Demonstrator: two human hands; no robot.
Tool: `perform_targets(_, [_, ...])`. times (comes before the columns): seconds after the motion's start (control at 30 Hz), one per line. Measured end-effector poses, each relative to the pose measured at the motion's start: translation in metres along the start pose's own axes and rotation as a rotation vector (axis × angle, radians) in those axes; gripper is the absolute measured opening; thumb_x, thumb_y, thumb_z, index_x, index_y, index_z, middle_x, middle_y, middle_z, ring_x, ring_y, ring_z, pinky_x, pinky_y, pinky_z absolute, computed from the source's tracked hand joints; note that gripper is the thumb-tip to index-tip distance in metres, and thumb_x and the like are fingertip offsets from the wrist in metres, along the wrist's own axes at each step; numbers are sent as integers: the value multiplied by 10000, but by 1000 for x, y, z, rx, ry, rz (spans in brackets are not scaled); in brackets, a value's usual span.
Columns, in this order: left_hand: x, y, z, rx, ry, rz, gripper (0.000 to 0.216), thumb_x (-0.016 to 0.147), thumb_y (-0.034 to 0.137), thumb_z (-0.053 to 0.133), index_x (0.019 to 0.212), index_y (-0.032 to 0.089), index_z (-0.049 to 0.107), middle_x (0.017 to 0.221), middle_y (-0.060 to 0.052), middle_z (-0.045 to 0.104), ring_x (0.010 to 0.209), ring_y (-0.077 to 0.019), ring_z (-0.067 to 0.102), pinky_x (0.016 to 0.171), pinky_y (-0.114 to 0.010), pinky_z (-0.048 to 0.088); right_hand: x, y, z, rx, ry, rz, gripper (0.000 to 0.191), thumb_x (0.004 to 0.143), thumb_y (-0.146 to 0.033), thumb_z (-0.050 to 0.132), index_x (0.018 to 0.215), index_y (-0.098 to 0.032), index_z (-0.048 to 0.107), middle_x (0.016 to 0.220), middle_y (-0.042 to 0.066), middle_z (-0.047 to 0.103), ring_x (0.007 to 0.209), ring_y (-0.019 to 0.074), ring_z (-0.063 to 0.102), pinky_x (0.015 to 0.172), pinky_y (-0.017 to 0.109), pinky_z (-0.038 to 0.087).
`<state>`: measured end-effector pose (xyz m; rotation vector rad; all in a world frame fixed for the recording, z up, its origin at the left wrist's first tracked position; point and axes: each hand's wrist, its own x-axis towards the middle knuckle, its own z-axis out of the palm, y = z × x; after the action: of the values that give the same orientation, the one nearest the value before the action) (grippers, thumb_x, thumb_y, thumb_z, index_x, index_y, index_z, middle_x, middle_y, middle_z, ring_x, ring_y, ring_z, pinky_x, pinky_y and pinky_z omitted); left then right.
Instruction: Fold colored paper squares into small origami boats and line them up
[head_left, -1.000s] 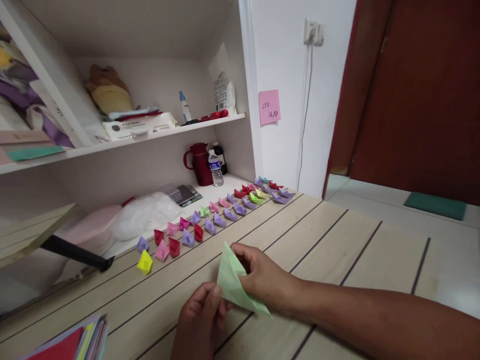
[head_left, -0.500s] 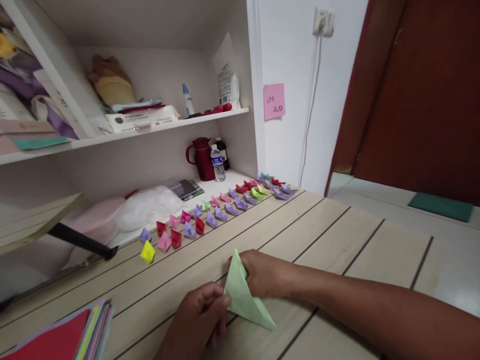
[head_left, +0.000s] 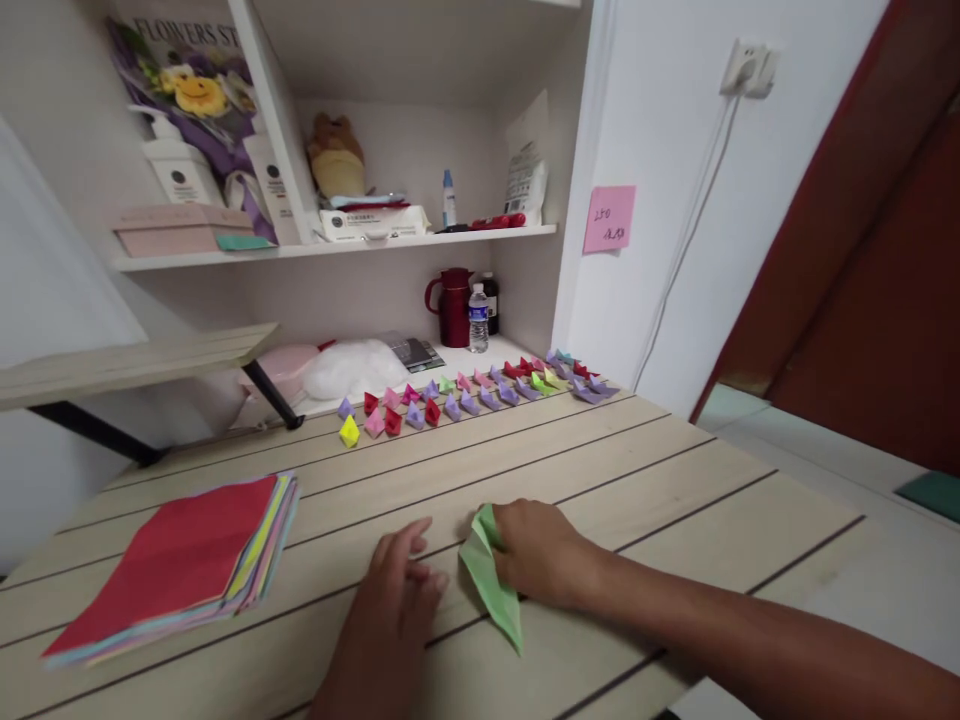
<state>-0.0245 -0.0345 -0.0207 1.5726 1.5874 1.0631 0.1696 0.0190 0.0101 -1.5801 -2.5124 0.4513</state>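
A light green sheet of folded paper point(head_left: 489, 575) is gripped at its right side by my right hand point(head_left: 541, 552), low over the wooden table point(head_left: 600, 470). Its folded layers stand partly apart, and one point reaches down toward me. The right fingertips are hidden behind and inside the paper. Just left of it, my left hand point(head_left: 397, 590) is off the paper, holding nothing, with fingers apart. Farther back, small folded paper boats point(head_left: 451, 405) in purple, red, pink, yellow and green stand in rows along the table's rear edge.
A stack of coloured paper point(head_left: 187, 545), red on top, lies at the left. Behind the boats are a plastic bag point(head_left: 352, 368), a dark red jug point(head_left: 454, 308) and a water bottle point(head_left: 478, 318). A small raised shelf point(head_left: 150, 362) stands at the back left.
My left hand has let go of the green paper and opened. The paper has turned and its layers have spread in my right hand. The view has swung left.
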Motion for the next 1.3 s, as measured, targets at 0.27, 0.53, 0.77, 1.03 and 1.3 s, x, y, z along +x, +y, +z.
perform_targets(0.27, [-69, -19, 38, 57, 407, 166, 489, 897, 477, 484, 1343, 278, 448, 1318, -88, 551, 1094, -257, 607, 952, -497, 472, -41, -13, 24, -146, 130, -25, 280, 820, -192, 505, 1094, -196, 559, 902, 79, 755, 795, 281, 713, 610, 305, 351])
perform_targets(0.53, [-53, -6, 60, 463, 407, 346, 504, 785, 190, 613, 1273, 292, 541, 1266, -100, 619, 1202, -303, 580, 992, -588, 441, -41, -9, 32, -167, 173, -58, 249, 785, -173, 552, 1030, -220, 538, 933, 36, 732, 762, 242, 691, 589, 297, 290])
perform_targets(0.77, [-53, -5, 61, 510, 355, 360, 380, 824, 113, 516, 1143, 273, 647, 1211, -106, 635, 1139, -280, 613, 902, -524, 511, -44, 2, 32, -70, 160, -135, 200, 801, -162, 512, 980, -235, 564, 930, 22, 677, 793, 227, 651, 637, 301, 346])
perform_targets(1.03, [-60, 7, 57, 649, 210, 263, 474, 707, 23, 505, 1041, 280, 722, 1181, -61, 698, 1102, -274, 627, 952, -520, 490, -56, 21, 25, 234, 99, -324, 628, 683, -12, 511, 1246, -287, 534, 1128, 33, 599, 1030, 218, 579, 889, 334, 435])
perform_targets(1.3, [-63, 5, 56, 909, 146, 370, 598, 655, 2, 529, 1157, 285, 689, 1228, -33, 704, 1087, -251, 642, 941, -445, 515, -62, 39, 2, 687, -20, -385, 291, 929, -180, 553, 1190, -269, 645, 1158, 56, 610, 983, 168, 603, 857, 287, 499])
